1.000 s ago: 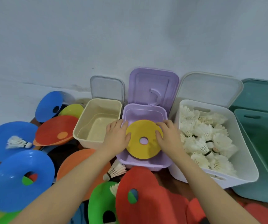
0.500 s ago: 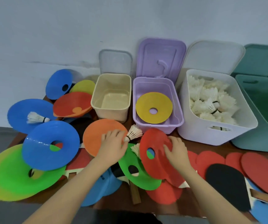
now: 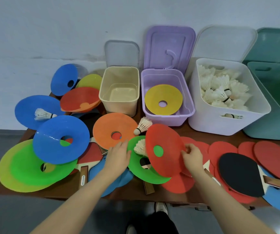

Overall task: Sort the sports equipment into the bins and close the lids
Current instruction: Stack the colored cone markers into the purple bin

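Sports storeroom or home corner: bare wall, wooden table, plastic bins, paddles, cone discs.

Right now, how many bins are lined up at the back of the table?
4, left to right along the wall: the cream bin, the purple bin, the white bin full of shuttlecocks, and the green bin, cut off by the frame's right edge.

Soft, even, bright light; wide-angle bending at edges, corners perhaps slightly blurred.
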Demonstrator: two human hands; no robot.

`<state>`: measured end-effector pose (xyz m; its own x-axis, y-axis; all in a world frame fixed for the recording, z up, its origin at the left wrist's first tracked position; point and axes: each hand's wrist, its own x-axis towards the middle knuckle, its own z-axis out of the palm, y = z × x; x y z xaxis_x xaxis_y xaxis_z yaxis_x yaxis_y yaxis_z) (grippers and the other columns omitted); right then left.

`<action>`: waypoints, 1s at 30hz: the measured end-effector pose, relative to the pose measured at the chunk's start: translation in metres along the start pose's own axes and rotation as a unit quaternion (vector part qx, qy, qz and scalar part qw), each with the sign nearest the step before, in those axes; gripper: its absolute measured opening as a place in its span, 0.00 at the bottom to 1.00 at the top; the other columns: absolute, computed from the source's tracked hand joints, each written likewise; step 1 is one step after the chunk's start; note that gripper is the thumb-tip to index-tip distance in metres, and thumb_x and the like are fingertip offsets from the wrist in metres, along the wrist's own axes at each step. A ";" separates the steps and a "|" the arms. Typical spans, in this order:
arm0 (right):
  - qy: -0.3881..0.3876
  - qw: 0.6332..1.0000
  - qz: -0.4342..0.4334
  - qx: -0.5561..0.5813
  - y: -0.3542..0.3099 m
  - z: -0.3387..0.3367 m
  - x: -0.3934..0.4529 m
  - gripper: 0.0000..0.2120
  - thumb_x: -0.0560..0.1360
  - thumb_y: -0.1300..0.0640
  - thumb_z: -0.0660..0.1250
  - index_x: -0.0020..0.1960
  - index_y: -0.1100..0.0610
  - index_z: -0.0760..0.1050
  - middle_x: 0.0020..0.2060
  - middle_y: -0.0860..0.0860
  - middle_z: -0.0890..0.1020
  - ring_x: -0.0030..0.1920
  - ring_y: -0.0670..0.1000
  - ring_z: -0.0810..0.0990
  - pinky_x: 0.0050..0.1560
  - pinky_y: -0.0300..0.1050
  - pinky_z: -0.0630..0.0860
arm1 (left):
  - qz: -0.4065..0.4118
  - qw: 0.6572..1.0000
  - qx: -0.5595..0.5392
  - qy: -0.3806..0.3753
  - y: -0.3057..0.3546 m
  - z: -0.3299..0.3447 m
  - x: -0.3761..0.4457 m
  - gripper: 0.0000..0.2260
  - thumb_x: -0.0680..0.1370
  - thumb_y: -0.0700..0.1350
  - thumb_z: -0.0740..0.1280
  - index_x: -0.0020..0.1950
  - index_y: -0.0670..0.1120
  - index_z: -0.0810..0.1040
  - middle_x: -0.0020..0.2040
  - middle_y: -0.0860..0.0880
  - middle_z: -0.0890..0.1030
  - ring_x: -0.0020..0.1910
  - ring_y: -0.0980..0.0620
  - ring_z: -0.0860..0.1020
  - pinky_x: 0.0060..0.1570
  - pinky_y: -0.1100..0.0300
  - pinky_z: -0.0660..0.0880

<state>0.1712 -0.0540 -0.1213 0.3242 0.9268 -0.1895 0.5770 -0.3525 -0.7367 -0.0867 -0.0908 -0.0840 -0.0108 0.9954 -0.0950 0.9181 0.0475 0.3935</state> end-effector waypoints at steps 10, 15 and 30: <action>0.148 0.977 -0.006 0.155 -0.015 -0.034 -0.026 0.06 0.78 0.61 0.59 0.53 0.56 0.73 0.45 0.52 0.78 0.45 0.52 0.76 0.44 0.45 0.70 | 0.015 0.968 -0.208 0.139 0.009 -0.012 -0.003 0.18 0.80 0.39 0.58 0.71 0.42 0.67 0.52 0.45 0.73 0.48 0.49 0.73 0.46 0.51 0.73; 0.142 0.975 -0.006 0.172 -0.021 -0.031 -0.031 0.08 0.78 0.60 0.60 0.55 0.58 0.74 0.46 0.52 0.78 0.43 0.50 0.76 0.44 0.45 0.70 | 0.002 0.971 -0.225 0.076 0.013 -0.008 0.014 0.20 0.81 0.42 0.55 0.73 0.47 0.63 0.61 0.46 0.73 0.57 0.49 0.73 0.54 0.53 0.72; 0.159 0.974 -0.043 0.154 -0.014 -0.052 -0.024 0.06 0.79 0.60 0.59 0.53 0.55 0.73 0.44 0.49 0.78 0.44 0.48 0.76 0.44 0.44 0.70 | 0.045 0.952 -0.271 0.133 0.021 -0.008 0.029 0.17 0.81 0.41 0.58 0.69 0.47 0.70 0.62 0.51 0.76 0.60 0.53 0.74 0.58 0.62 0.69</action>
<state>0.1942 -0.0777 -0.0726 0.5285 0.8471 0.0563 0.3755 -0.1738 -0.9104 -0.0711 -0.0605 -0.0717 -0.1079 0.9800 0.1674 0.5809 -0.0745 0.8106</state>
